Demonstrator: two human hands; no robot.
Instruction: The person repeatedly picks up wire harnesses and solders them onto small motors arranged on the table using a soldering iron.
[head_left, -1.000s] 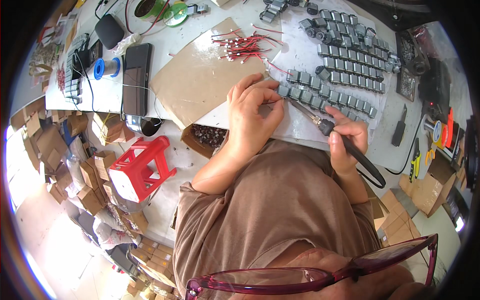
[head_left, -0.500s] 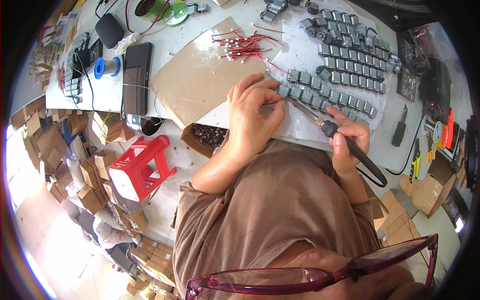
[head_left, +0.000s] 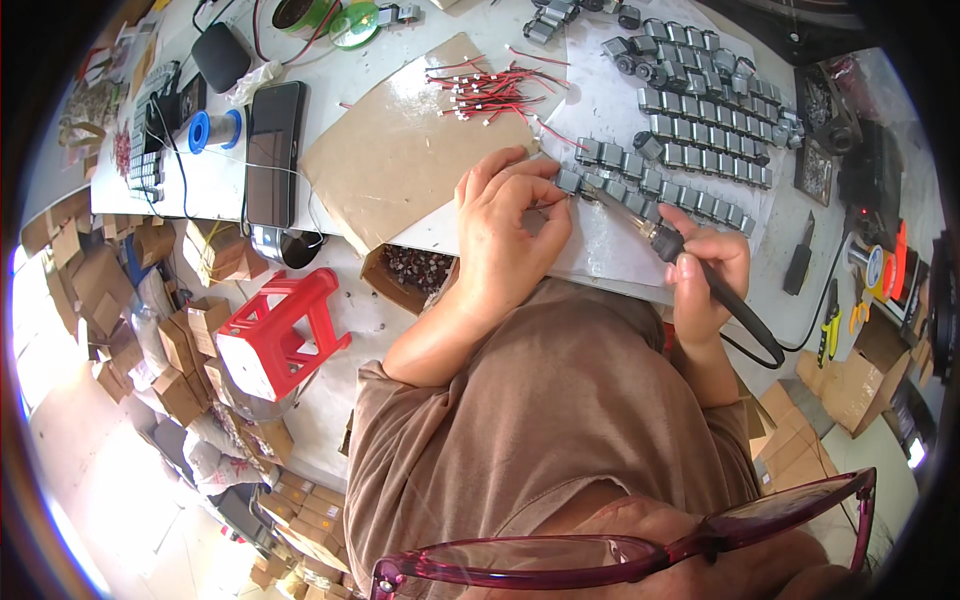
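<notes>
White table, brown card on it. Left hand: fingers curled, cannot tell if pinching anything. Right hand grasps soldering iron. Grey motors in rows; nearest row's left end by left fingertips. Red-black wires on card.

Soldering iron: is showing a black handle and metal barrel, slanting with its tip end pointing up-left beside the nearest motor row.
End motor: 1 small, grey, boxy piece is sitting at that row's left end.
</notes>
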